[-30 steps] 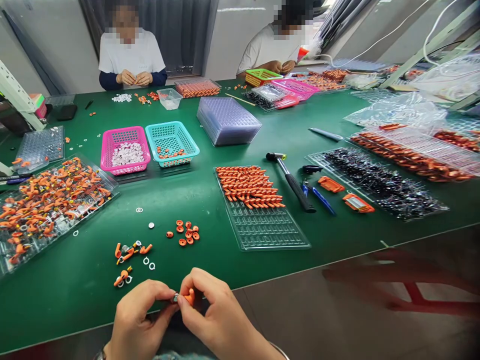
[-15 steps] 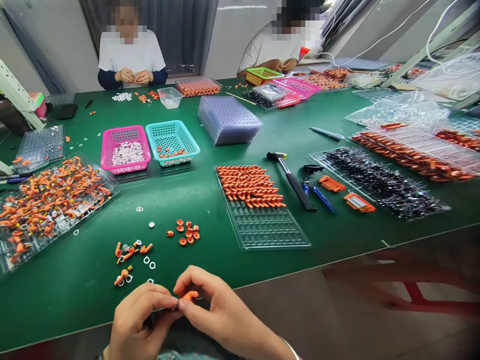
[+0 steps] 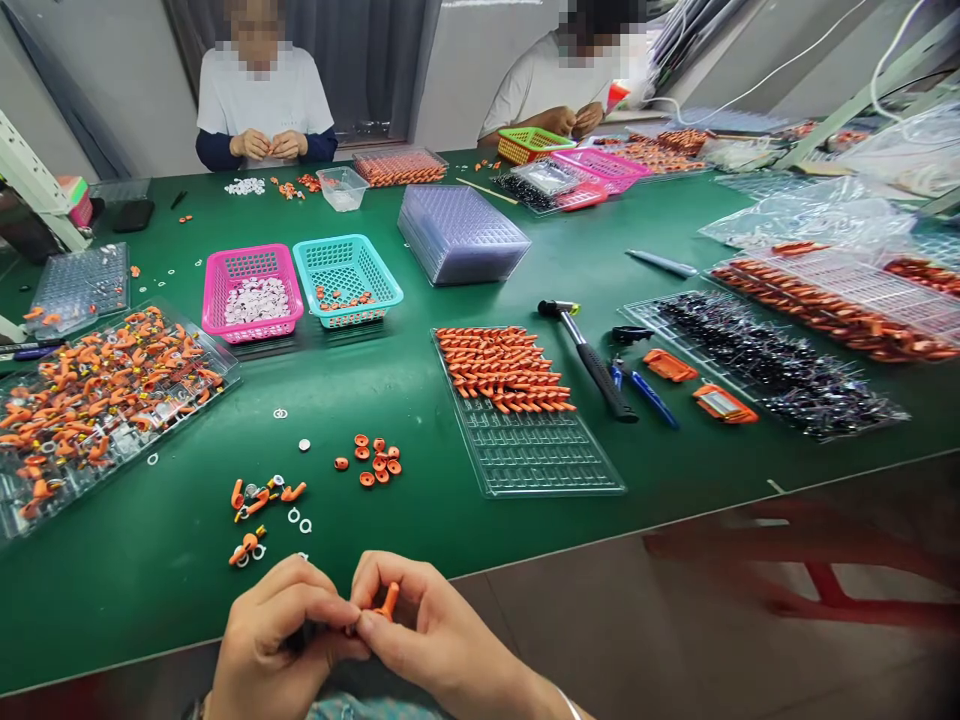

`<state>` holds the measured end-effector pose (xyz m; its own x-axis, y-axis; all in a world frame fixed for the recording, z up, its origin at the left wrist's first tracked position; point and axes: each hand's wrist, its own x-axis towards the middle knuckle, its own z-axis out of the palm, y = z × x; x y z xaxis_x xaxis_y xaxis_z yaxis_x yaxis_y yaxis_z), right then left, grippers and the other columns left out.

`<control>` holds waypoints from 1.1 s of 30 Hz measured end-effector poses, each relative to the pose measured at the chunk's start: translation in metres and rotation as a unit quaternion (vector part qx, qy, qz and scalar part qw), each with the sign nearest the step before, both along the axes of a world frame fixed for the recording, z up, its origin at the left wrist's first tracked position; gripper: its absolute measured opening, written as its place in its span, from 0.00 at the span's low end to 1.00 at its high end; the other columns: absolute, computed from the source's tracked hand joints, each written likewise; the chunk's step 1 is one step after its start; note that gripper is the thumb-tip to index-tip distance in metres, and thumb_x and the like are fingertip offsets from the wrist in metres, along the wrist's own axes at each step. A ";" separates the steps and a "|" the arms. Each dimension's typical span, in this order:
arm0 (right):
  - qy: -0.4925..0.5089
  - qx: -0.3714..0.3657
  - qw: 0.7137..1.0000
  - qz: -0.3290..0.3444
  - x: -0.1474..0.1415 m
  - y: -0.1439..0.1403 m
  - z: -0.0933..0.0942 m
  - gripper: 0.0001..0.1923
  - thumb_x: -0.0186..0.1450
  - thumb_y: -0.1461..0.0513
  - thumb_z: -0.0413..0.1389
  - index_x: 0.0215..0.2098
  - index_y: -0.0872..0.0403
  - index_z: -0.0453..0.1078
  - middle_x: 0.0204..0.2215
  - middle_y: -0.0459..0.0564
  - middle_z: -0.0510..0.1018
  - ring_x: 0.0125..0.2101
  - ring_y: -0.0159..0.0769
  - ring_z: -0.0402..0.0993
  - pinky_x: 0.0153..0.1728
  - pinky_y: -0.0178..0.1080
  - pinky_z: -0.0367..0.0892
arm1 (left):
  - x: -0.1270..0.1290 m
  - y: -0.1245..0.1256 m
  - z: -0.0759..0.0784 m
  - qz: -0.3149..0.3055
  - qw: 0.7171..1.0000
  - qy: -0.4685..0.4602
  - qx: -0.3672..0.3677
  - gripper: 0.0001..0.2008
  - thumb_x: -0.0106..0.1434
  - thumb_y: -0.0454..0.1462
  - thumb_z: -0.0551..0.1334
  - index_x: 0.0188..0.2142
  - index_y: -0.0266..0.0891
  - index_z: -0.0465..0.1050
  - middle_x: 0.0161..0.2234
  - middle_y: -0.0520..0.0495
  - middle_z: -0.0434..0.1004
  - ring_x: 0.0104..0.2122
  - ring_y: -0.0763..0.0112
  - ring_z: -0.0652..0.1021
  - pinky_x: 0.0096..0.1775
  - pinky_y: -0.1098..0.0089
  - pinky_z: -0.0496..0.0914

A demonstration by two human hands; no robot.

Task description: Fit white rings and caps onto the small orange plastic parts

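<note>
At the table's near edge, my right hand (image 3: 427, 622) pinches an orange earbud shell (image 3: 389, 600) between thumb and fingers, its stem pointing up. My left hand (image 3: 289, 630) is closed, its fingertips meeting the right ones at the shell's near end. What sits between the left fingertips is too small and covered to make out. Just beyond lie loose orange earbud parts (image 3: 259, 497) with wires, some white rings (image 3: 305, 525), and a group of orange cup-shaped caps (image 3: 380, 462).
A clear tray (image 3: 540, 470) partly filled with orange shells stands right of the caps. Beside it lie a hammer (image 3: 600, 375) and blue pliers (image 3: 652, 398). Pink (image 3: 214, 300) and turquoise (image 3: 390, 290) baskets stand ahead; a heaped tray (image 3: 217, 385) is left. Two people sit across.
The orange shell has turned between my fingers, so its stem now points more upward. Both hands stay together, slightly lower in view. The loose parts on the table lie as before.
</note>
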<state>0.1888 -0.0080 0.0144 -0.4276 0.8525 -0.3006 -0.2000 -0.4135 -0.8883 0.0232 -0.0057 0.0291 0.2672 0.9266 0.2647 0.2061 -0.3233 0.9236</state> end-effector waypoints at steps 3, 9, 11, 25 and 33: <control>0.040 -0.032 0.998 -0.042 -0.007 -0.006 -0.008 0.25 0.53 0.44 0.64 0.23 0.53 0.61 0.19 0.38 0.61 0.21 0.26 0.52 0.22 0.32 0.49 | 0.001 -0.001 -0.005 0.012 0.997 -0.039 -0.063 0.06 0.53 0.30 0.72 0.27 0.42 0.80 0.23 0.52 0.75 0.22 0.74 0.74 0.24 0.79 0.69; 0.087 -0.080 0.991 -0.058 -0.005 -0.004 -0.010 0.21 0.52 0.48 0.67 0.25 0.56 0.69 0.19 0.40 0.68 0.20 0.26 0.60 0.25 0.32 0.57 | -0.001 0.003 -0.012 0.036 0.966 -0.110 -0.230 0.08 0.46 0.35 0.77 0.23 0.40 0.79 0.22 0.52 0.73 0.24 0.72 0.73 0.27 0.76 0.69; 0.116 -0.087 0.989 -0.039 -0.002 0.000 -0.009 0.20 0.52 0.49 0.68 0.27 0.57 0.72 0.20 0.42 0.71 0.21 0.27 0.63 0.27 0.33 0.61 | -0.001 0.005 -0.012 0.029 0.958 -0.126 -0.257 0.09 0.46 0.38 0.77 0.23 0.40 0.80 0.23 0.52 0.72 0.25 0.71 0.73 0.27 0.75 0.68; 0.160 -0.111 0.981 -0.007 -0.002 -0.001 -0.014 0.22 0.50 0.50 0.71 0.28 0.58 0.71 0.21 0.42 0.71 0.22 0.26 0.64 0.26 0.30 0.56 | -0.006 0.005 -0.008 -0.001 0.988 -0.061 -0.143 0.10 0.50 0.45 0.75 0.27 0.43 0.82 0.25 0.52 0.70 0.26 0.73 0.72 0.29 0.76 0.68; 0.217 -0.049 0.975 -0.022 -0.010 -0.005 -0.021 0.21 0.53 0.50 0.70 0.26 0.56 0.70 0.22 0.42 0.68 0.24 0.28 0.62 0.28 0.31 0.56 | -0.001 0.006 0.006 -0.025 0.999 0.024 0.002 0.08 0.57 0.43 0.71 0.29 0.43 0.79 0.24 0.52 0.72 0.23 0.74 0.73 0.24 0.79 0.69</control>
